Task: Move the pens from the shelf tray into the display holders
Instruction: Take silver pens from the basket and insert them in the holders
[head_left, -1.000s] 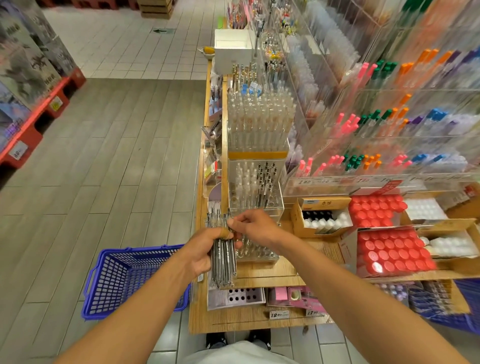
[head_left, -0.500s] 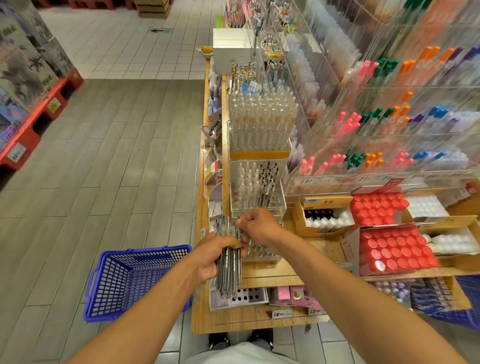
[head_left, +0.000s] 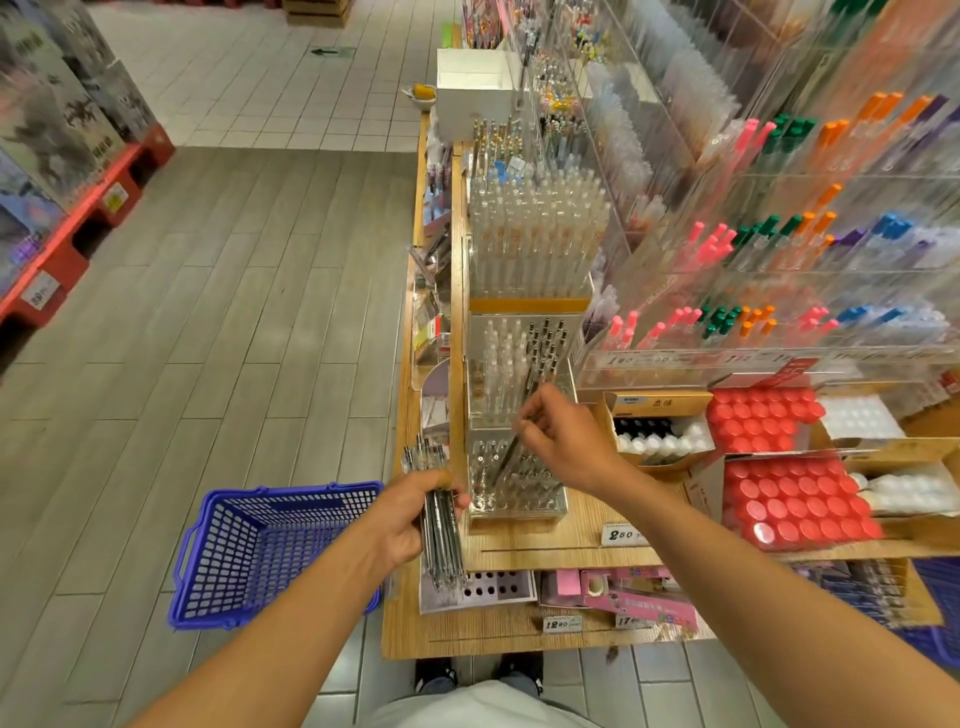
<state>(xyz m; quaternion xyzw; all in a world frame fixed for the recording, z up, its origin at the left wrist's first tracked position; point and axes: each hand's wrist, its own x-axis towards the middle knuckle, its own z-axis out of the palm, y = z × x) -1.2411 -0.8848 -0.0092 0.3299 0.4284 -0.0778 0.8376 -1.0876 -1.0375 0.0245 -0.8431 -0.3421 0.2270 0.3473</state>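
My left hand (head_left: 402, 519) grips a bundle of pens (head_left: 441, 525), fingers curled round the middle of it, so the clear barrels stick out above and below my fist. The bundle hangs just beside the left edge of the wooden shelf (head_left: 524, 551), over a small white box with round holes (head_left: 488, 587) on the lower ledge.

My right hand (head_left: 566, 441) pinches a single dark pen (head_left: 511, 447) between thumb and fingertips. The pen is tilted, its lower end reaching down into the clear display holder (head_left: 514, 493) at the front of the shelf, though I cannot tell whether the tip is seated in one of the holes. That holder is a low acrylic block with rows of round slots, most of them unfilled.

Behind it stands a taller acrylic holder (head_left: 519, 374) with clear pens on its left side and dark-capped ones on its right. Further back rises a dense block of white pens (head_left: 535, 239).

To the right of my wrist sit a cardboard box of black and white bottles (head_left: 660, 436) and trays of red caps (head_left: 789, 499). A blue shopping basket (head_left: 260, 556) rests on the floor, left of the shelf and under my left forearm.
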